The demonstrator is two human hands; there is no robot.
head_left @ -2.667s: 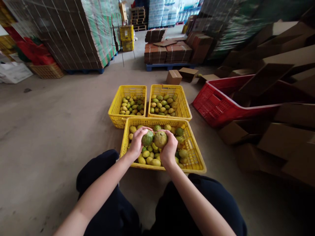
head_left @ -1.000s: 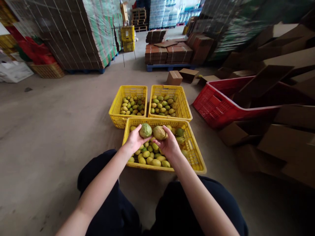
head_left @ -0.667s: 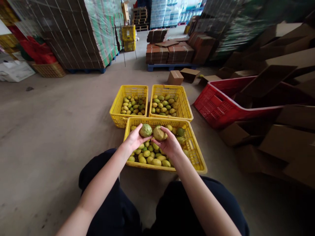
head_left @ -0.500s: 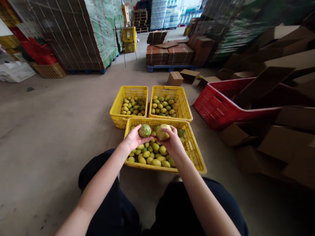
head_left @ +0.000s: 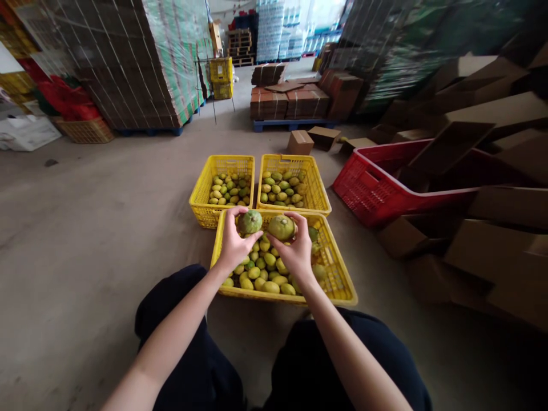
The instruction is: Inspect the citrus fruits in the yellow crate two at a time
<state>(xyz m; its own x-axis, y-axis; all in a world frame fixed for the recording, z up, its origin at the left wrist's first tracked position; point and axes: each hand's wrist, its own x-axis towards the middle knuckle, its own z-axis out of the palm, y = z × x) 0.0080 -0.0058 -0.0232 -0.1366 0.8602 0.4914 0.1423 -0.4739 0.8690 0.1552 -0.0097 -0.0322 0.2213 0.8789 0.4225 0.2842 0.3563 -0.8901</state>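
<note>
My left hand (head_left: 234,244) grips a round green lemon-like fruit (head_left: 250,221) between thumb and fingers, its stem end facing me. Beside it, my right hand (head_left: 296,246) holds a larger yellow-green lemon-like fruit (head_left: 281,227) the same way. Both are held up side by side over the near yellow crate (head_left: 345,279). Inside that crate lie many yellow and green lemons (head_left: 270,286), partly covered by my hands and wrists. A few bigger green fruits sit along its right side.
Two more yellow crates, the left one (head_left: 200,197) and the right one (head_left: 322,194), hold lemons just beyond. At right stands a red crate (head_left: 359,185) with cardboard boxes (head_left: 492,240) piled around it. Flattened cartons (head_left: 306,103) rest on a blue pallet (head_left: 274,125) farther back.
Both hands have turned the fruits so that their ends face me, with thumbs now underneath and fingers over the top. Each hand still holds its fruit.
</note>
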